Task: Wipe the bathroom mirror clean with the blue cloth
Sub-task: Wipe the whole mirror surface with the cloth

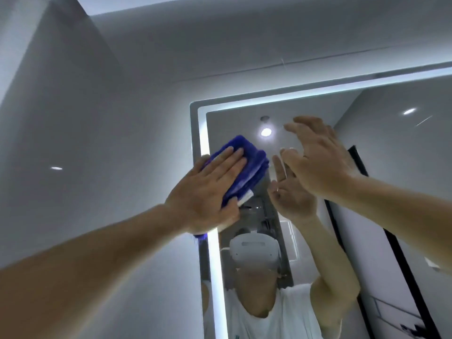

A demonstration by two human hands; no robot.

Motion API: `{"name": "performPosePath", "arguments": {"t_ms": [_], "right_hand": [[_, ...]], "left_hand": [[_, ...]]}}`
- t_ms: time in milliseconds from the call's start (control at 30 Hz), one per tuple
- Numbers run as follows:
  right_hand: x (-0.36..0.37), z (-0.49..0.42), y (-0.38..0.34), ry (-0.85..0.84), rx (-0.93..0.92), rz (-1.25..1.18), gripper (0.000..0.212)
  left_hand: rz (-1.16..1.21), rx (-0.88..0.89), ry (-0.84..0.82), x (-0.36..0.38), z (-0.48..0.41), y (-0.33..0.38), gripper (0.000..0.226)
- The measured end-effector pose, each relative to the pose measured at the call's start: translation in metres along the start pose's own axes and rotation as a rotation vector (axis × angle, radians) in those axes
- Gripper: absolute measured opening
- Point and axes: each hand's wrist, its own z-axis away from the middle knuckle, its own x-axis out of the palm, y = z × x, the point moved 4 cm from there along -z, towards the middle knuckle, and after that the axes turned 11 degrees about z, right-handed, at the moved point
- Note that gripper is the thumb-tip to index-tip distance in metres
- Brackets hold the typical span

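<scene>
The bathroom mirror (381,167) fills the right half of the view, with a lit white strip along its top and left edges. A folded blue cloth (247,165) lies flat against the glass near the mirror's upper left corner. My left hand (210,192) presses on the cloth with straight fingers. My right hand (318,155) is raised in front of the glass to the right of the cloth, fingers spread and slightly bent, holding nothing. Its reflection shows just below it.
A pale grey wall (97,143) lies left of the mirror and a white ceiling above. The mirror reflects a person in a white top wearing a headset (254,250), a ceiling light (266,132) and a dark door frame (391,241).
</scene>
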Motion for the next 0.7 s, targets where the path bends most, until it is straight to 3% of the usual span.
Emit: {"name": "performPosePath", "arguments": {"t_ms": [133, 333, 700], "right_hand": [[0.007, -0.012, 0.003, 0.017, 0.02, -0.035, 0.061], [0.011, -0.022, 0.013, 0.03, -0.009, -0.012, 0.061], [-0.001, 0.004, 0.008, -0.001, -0.026, -0.112, 0.066]], "left_hand": [[0.013, -0.305, 0.087, -0.031, -0.072, -0.074, 0.072], [0.001, -0.466, 0.095, -0.049, -0.134, -0.118, 0.076], [0.058, -0.389, 0.149, -0.032, -0.079, -0.069, 0.081]]}}
